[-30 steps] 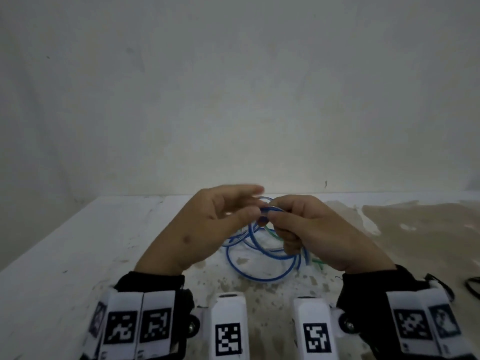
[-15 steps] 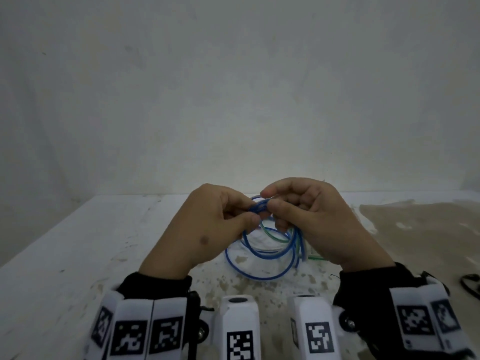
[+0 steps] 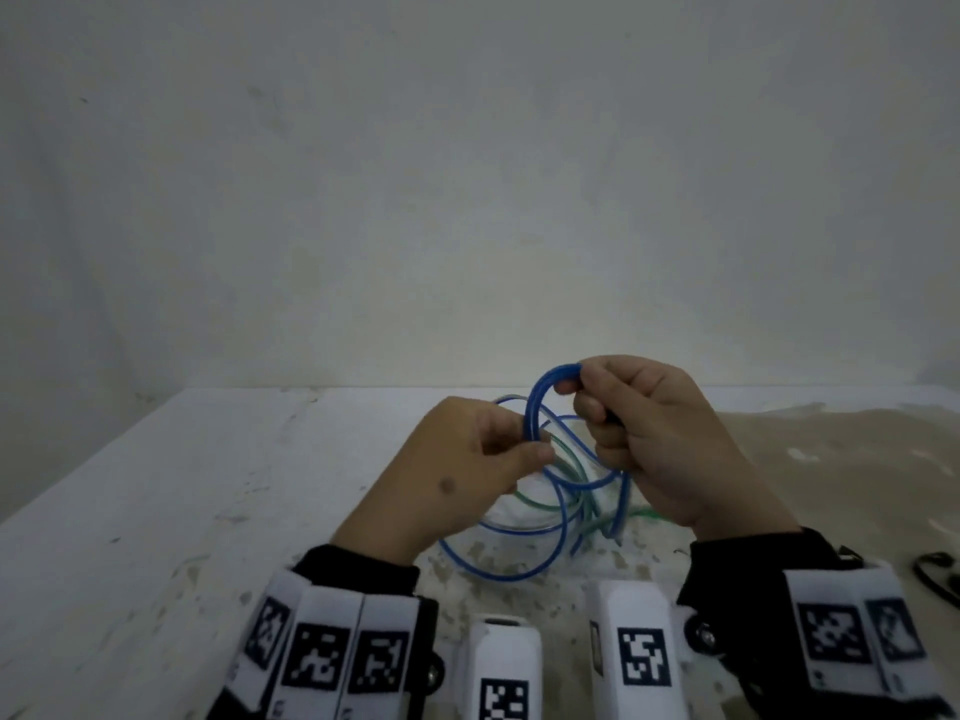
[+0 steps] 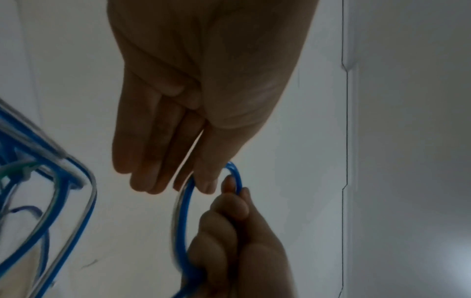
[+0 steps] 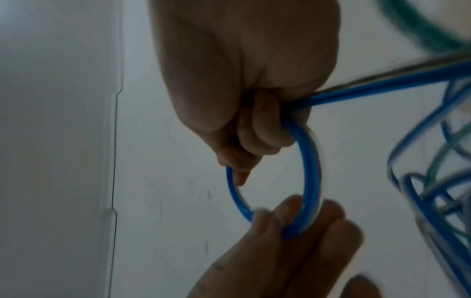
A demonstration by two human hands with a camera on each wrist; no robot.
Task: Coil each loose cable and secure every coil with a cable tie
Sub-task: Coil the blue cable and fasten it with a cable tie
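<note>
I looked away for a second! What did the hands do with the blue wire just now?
The right hand lifted, pulling a loop of the blue cable up off the table, its grip closed round it. The left hand slid lower and now pinches the loop's side. The hands, close together before, moved apart. The green cable and the remaining blue loops stayed on the table.

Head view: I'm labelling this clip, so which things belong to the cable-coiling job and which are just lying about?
Part of the job:
- blue cable, its loop held up by both hands
- green cable, tangled with the blue loops
- left hand, pinching the loop
- right hand, gripping the loop's top

Just lying about:
- black item at the table's right edge, too cut off to identify
</note>
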